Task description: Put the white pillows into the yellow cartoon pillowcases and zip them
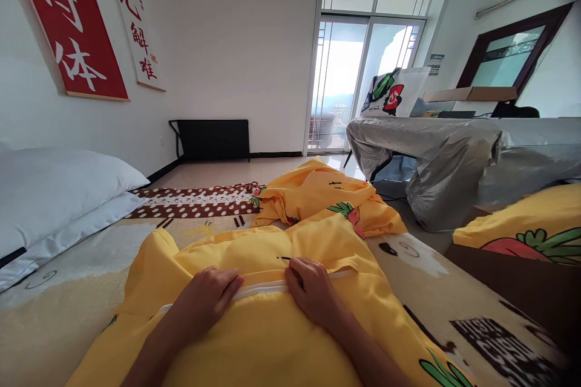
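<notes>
A yellow pillowcase (272, 338) with carrot prints lies stuffed in front of me on the bed, its white zipper (265, 289) running across the opening. My left hand (209, 299) presses on the cloth with its fingers curled over the zipper's left part. My right hand (313, 290) lies on the zipper's right part, its fingers bent and pinching at the seam. A second heap of the same yellow cloth (318, 199) lies just beyond.
Two white pillows (54, 193) are stacked at the left. A brown dotted cloth (200, 199) lies behind. A table wrapped in silver sheet (454, 157) stands at the right, with another yellow pillow (521, 230) near it. Glass balcony doors (358, 78) are at the back.
</notes>
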`<state>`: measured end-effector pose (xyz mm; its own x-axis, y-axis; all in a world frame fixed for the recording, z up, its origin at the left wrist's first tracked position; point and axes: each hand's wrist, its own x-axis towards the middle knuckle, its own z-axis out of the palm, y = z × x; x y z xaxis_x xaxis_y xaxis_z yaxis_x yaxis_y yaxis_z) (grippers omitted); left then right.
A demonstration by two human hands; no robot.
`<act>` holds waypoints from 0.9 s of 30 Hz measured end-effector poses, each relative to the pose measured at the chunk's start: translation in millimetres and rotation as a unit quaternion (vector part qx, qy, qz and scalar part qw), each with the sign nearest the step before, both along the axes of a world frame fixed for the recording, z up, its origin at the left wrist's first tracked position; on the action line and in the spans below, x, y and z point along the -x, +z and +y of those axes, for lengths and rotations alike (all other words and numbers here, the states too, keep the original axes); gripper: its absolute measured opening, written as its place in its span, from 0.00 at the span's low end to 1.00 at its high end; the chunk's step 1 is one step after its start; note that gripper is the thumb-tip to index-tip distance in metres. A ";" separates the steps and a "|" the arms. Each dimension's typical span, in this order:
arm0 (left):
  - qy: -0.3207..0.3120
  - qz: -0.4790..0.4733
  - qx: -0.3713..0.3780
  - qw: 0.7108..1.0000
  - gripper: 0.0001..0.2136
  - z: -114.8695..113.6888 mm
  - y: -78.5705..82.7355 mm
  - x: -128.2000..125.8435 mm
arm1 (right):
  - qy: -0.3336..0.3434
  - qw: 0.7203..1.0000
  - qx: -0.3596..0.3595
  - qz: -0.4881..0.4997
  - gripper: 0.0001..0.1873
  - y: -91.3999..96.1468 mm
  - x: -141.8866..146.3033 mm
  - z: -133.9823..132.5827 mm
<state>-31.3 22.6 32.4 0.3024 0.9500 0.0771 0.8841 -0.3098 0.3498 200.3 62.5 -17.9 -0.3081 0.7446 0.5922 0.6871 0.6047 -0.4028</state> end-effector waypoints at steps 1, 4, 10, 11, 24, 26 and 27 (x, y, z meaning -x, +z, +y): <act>0.000 0.000 -0.001 1.000 0.21 -0.1 -0.3 0.2 | 0.000 1.000 0.000 0.000 0.16 -0.5 -0.2 0.3; -0.001 0.003 -0.004 1.000 0.21 -0.1 -1.1 0.8 | -0.001 1.000 -0.001 -0.002 0.16 -1.5 -0.6 1.0; -0.001 0.008 -0.002 1.000 0.21 0.4 -0.3 0.0 | 0.004 1.000 0.001 -0.002 0.16 -0.1 -0.1 0.1; -0.001 0.009 -0.002 1.000 0.21 0.2 0.0 -0.2 | 0.004 1.000 0.002 -0.001 0.16 0.2 0.2 -0.1; -0.014 -0.039 0.028 0.999 0.17 -10.0 12.5 18.7 | 0.000 1.000 0.020 -0.004 0.19 0.9 -0.7 2.4; -0.007 -0.045 0.046 0.998 0.16 -17.1 19.3 32.4 | 0.000 1.000 0.022 -0.003 0.19 -0.1 -0.8 3.7; 0.002 -0.047 0.058 0.997 0.16 -20.5 22.7 40.5 | 0.001 1.000 0.023 -0.003 0.19 -0.6 -0.8 4.1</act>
<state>-71.8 2.1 55.1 0.2944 0.9557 -0.0062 0.8469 -0.2579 0.4651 201.1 66.6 -18.5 -0.3119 0.7703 0.5563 0.6887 0.5866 -0.4261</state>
